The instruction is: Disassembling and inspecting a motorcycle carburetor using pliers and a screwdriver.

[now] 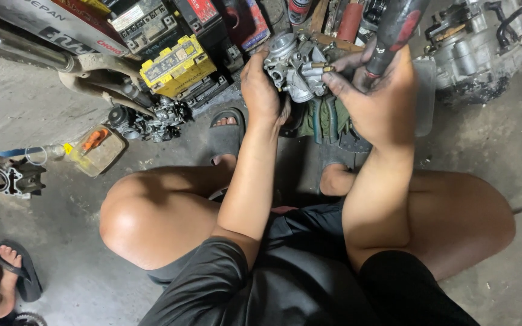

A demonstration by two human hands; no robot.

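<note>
Above a squatting person's two bare knees, seen from the head camera, one metal carburetor [296,65] was held in both hands. Left hand [261,84] was wrapped around its left side, fingers closed on the body. Right hand [377,96] pinched the carburetor's right side with its fingertips [332,79] while also clamping one dark tube [394,30] that rose out of the top edge. One yellow battery [175,65] sat among the clutter at upper left, just above a second, grimy carburetor [152,118] on the floor. One small tray [96,151] with an orange piece lay near it, and one engine part [8,180] rested at the left edge. One engine [484,36] filled the upper right corner. Two sandalled feet showed: the person's own [226,130] under the hands and another person's [8,278] at lower left. Bare concrete floor [502,145] lay open to the right of the knees; the top edge was crowded.
</note>
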